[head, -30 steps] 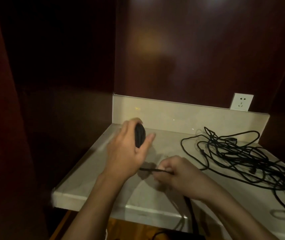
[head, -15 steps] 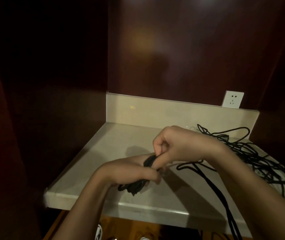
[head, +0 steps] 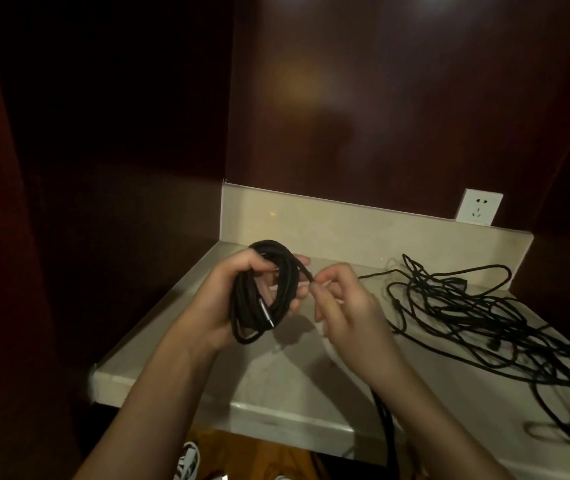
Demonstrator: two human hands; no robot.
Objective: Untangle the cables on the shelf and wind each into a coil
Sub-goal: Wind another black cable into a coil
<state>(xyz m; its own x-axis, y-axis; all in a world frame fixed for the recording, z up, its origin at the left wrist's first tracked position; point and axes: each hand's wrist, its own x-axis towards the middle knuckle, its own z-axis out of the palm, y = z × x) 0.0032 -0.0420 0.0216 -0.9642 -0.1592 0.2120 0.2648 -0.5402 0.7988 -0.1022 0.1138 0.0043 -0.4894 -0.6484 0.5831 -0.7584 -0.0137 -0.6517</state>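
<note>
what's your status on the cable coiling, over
Left hand grips black coil. Right hand pinches its loose strand by the coil. Tangled cables on shelf, right side, not yet sorted. Nothing blocking.

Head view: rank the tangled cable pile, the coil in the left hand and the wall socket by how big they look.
1. Tangled cable pile, sprawling over the shelf's right side.
2. Coil, held in the left hand and nearer the camera, which flatters it.
3. Wall socket, farthest back.
</note>
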